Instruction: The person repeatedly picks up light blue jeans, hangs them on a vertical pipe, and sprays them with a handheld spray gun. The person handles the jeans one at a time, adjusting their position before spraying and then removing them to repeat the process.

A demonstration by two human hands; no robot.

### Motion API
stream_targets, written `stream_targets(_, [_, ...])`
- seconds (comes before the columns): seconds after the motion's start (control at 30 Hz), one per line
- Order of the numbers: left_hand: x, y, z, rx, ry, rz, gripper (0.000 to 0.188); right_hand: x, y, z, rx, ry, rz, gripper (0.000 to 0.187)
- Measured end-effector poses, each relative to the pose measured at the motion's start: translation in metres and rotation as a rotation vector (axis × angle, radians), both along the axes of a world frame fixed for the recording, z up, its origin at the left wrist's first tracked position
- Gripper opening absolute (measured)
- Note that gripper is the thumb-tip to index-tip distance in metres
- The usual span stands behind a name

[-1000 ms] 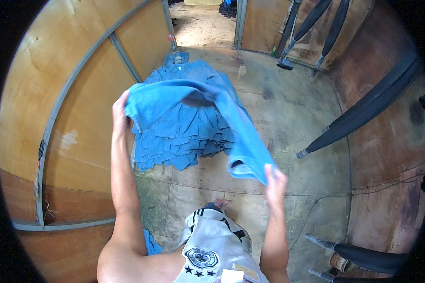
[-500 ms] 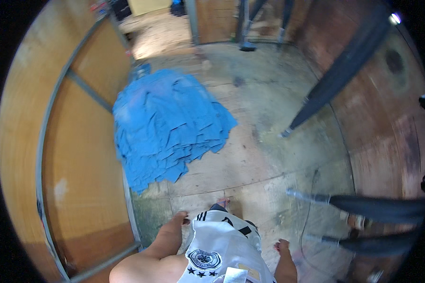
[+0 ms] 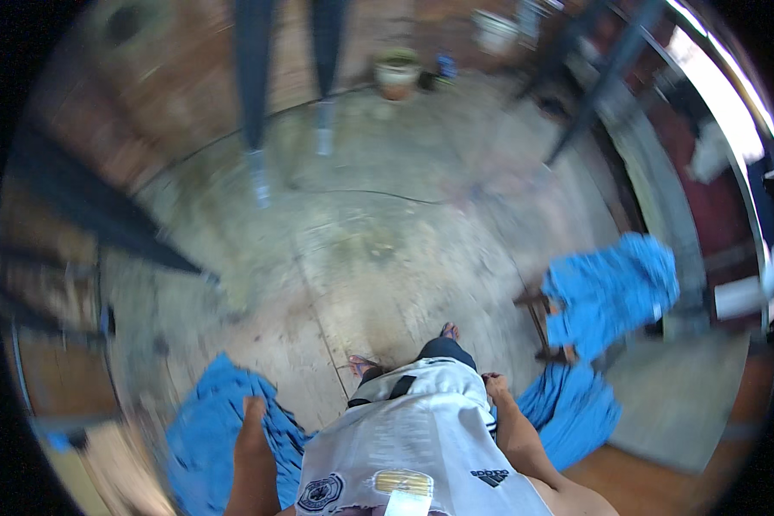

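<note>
Left hand [image 3: 254, 409] above rumpled blue cloth heap [image 3: 199, 426] toward grey floor's [image 3: 387, 249] left edge, right hand [image 3: 495, 385] near bunched blue fabric [image 3: 576, 413], both grips unclear

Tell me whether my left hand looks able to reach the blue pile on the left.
Probably yes, with a bend: your left hand overlaps the blue pile in this view, and nothing visible blocks the way.

- The head view looks steeply down from close above the white cloth sports shirt [image 3: 413, 439].
- It faces past the shirt, onto the stained grey flat floor [image 3: 378, 258].
</note>
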State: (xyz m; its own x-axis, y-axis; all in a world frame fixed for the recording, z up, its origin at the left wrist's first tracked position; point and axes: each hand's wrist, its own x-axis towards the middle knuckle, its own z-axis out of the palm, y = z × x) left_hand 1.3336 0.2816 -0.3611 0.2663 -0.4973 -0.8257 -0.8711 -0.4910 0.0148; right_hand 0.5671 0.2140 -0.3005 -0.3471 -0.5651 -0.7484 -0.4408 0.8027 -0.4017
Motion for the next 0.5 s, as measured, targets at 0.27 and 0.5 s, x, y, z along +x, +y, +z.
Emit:
stream_targets(0.27, [-0.228,-0.159,-0.005,0.06,0.392,0.423,0.024,-0.11,0.157,-0.011,0.051,-0.312,-1.048,0.041])
stream_targets(0.5, [-0.538,-0.302,0.051,-0.178,0.684,0.126,0.024,-0.362,0.031,0.044,-0.457,-0.156,-0.89,0.02])
